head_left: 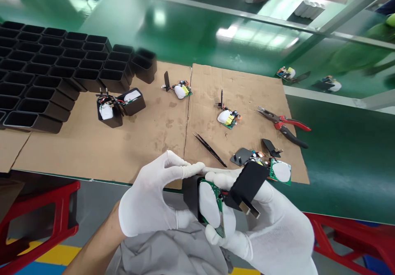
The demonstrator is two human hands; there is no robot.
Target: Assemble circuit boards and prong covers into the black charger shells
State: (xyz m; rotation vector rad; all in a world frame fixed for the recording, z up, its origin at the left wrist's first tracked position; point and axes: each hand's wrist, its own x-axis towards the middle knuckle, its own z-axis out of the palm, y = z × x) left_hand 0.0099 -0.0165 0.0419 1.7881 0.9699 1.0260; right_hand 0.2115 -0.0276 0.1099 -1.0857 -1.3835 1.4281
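Black case [191, 196]: left hand [151, 194] grips it. Green circuit board [220, 205]: right hand [274, 221] pinches it, partly inside the case.

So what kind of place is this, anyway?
Most likely an electronics assembly workshop: rows of matching black housings stand together, loose circuit boards lie on cardboard near pliers and tweezers, and the white-gloved left hand holds another housing.

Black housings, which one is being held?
The housing in the left hand, with a circuit board sticking out; the other housings rest on the table.
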